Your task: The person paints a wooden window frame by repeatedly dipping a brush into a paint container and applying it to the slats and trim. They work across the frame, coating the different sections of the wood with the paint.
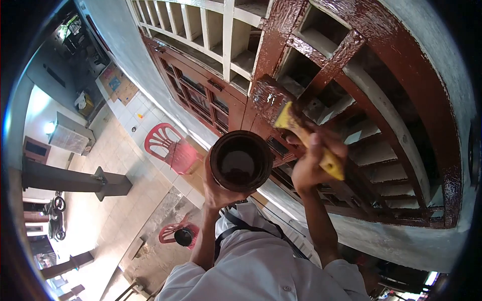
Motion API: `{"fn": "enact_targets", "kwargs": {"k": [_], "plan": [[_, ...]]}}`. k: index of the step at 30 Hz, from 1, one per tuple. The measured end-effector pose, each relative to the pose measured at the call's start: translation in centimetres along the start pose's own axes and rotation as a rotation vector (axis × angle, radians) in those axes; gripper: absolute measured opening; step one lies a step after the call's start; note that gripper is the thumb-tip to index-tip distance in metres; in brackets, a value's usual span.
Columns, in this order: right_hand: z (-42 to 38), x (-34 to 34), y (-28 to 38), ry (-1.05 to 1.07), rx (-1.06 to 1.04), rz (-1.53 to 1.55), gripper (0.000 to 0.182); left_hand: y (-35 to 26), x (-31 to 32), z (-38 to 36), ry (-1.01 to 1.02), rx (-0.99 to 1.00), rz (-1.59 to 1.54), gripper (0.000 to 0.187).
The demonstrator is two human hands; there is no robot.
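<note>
My right hand (312, 163) is closed around the yellow handle of a paintbrush (294, 120). Its bristle end lies against or just over the wooden window frame (271, 50), where glossy brown paint shows. Parts of the slatted lattice are brown, while the grille (228, 37) to the left is pale cream. Wrapped round the side of an open paint can (241, 159), my left hand (221, 193) holds it in front of my chest. Dark brown paint is visible inside the can, and its rim is smeared with the same colour.
Far below, a red plastic chair (173, 148) stands on the tiled floor near the wall. Another red chair (168, 233) carries a dark container (184, 236). A grey pillar (75, 181) rises at left, and a motorcycle (56, 215) is parked beyond it.
</note>
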State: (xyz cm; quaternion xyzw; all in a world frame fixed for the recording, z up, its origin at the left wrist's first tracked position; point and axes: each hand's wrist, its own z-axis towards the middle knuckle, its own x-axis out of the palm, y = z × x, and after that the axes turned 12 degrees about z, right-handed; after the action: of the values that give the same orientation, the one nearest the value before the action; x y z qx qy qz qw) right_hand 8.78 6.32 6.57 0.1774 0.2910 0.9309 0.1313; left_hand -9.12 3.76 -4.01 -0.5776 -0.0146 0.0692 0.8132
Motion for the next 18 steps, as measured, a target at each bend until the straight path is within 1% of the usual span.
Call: {"fn": "enact_targets", "kwargs": {"k": [1, 3, 5, 8, 12, 15, 18], "plan": [[0.1, -0.6, -0.7, 0.184, -0.137, -0.171, 0.022, 0.0, -0.6, -0.4, -0.010, -0.015, 0.027, 0.099], [-0.5, -0.7, -3.2, 0.390, -0.364, -0.326, 0.022, 0.2, -1.9, -1.1, -0.030, -0.041, 0.093, 0.098], [-1.9, -0.1, -6.3, 0.436, -0.540, -0.292, 0.018, 0.3, -3.1, -1.6, -0.048, -0.064, 0.152, 0.097], [-3.6, 0.5, -7.3, 0.499, -0.600, -0.439, 0.019, 0.6, -4.5, -2.3, -0.072, -0.094, 0.213, 0.096], [-4.9, 0.4, -7.6, 0.639, -0.453, -0.461, 0.019, 0.8, -5.5, -2.7, -0.085, -0.113, 0.265, 0.094], [-4.6, 0.8, -7.4, 0.647, -0.331, -0.420, 0.018, 0.9, -5.7, -2.9, -0.081, -0.117, 0.292, 0.092], [-3.3, 1.3, -7.0, 0.621, -0.281, -0.421, 0.019, 1.0, -5.9, -3.1, -0.069, -0.112, 0.306, 0.091]]}}
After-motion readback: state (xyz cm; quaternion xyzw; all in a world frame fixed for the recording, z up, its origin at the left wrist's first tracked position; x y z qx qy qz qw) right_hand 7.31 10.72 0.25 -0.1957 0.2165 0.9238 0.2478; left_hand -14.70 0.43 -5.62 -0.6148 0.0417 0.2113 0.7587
